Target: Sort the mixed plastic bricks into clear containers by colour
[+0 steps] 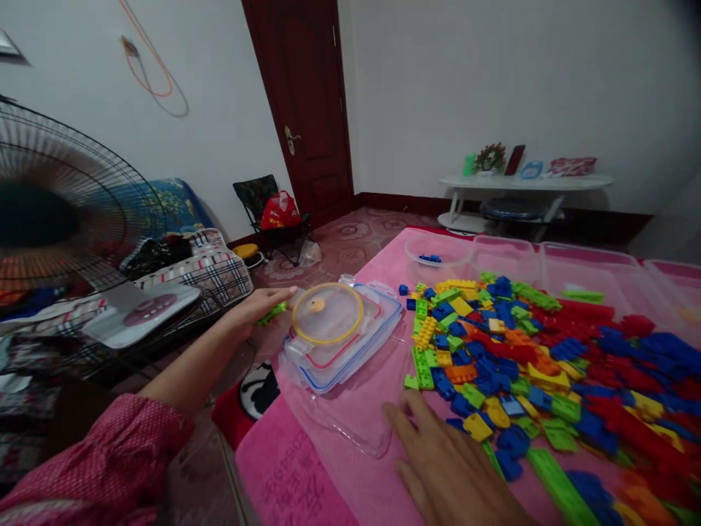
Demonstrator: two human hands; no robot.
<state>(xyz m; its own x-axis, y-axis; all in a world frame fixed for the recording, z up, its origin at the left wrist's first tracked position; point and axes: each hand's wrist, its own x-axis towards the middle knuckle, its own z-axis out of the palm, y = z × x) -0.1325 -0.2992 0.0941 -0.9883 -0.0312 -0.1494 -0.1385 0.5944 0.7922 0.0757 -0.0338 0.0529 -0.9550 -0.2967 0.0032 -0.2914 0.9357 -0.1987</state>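
Observation:
My left hand [257,308] is stretched out beyond the table's left edge, beside a stack of lids. A bright green toy building block [272,314] is held under its fingers. The stack has a round clear lid with a yellow rim [328,314] on top. Beneath it lie clear rectangular lids, one with a red seal and one with a blue seal [350,372]. My right hand [443,467] rests low on the pink cloth, fingers apart, with nothing visible in it. It lies against the near left side of a large spread of coloured building blocks [493,365].
Clear plastic containers [507,256] line the far side of the table; a round tub [438,259] holds a few blue blocks. A clear rectangular lid [355,431] lies on the pink cloth [307,467]. A fan [82,212] stands at left, a folding chair [274,208] behind.

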